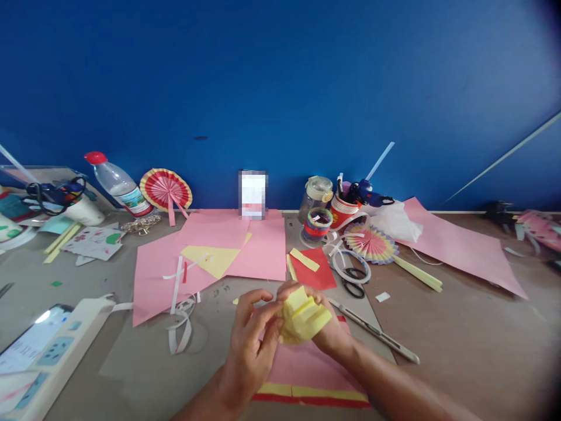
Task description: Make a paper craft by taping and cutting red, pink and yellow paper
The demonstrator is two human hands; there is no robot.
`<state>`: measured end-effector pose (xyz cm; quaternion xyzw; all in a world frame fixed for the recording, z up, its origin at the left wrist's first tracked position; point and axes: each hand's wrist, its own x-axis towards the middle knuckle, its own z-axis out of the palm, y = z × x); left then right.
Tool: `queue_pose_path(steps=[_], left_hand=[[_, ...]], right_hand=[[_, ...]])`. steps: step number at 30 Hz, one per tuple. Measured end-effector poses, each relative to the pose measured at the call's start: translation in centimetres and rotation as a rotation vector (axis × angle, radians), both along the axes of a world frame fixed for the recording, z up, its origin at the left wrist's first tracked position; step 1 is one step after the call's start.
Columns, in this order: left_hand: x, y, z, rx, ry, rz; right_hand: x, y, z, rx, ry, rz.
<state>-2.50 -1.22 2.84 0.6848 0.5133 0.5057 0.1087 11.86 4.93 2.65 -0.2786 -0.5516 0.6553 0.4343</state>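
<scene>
Both my hands meet low in the middle of the view on a folded wad of yellow paper (303, 318). My left hand (250, 345) pinches its left edge with fingers and thumb. My right hand (326, 324) wraps round it from behind and the right. Under my hands lies a pink sheet (302, 369) edged with yellow and red strips. A red paper square (316, 273) with a yellow strip on it lies just beyond.
Large pink sheets (245, 248) and a yellow triangle cover the table's middle. Scissors (352, 285), a craft knife (377, 333), paper fans (165, 188) (371, 242), cups of pens (344, 207), a jar, a water bottle (117, 184), white strips and a phone (30, 339) at the left lie around.
</scene>
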Motion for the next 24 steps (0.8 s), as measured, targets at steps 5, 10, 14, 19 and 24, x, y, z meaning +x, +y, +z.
queue_pose_path(steps=[5,10,14,19,24], left_hand=[[0.1,-0.3,0.5,0.029,0.107,-0.023],[0.3,-0.3,0.0,0.006,0.129,-0.087],[0.3,-0.4,-0.3,0.029,0.116,-0.03],[0.4,-1.0,0.2,-0.062,-0.018,-0.125],[0.5,-0.1,0.5,-0.445,-0.478,-0.055]], right_hand=[[-0.3,-0.5,-0.1,-0.189,-0.102,-0.072],[-0.2,-0.8,-0.6,-0.312,0.007,-0.051],[-0.5,-0.7,-0.3,-0.287,-0.054,-0.082],[-1.0,-0.7,0.2,-0.084,-0.324,-0.307],[-0.1,0.0,0.5,0.319,-0.534,-0.399]])
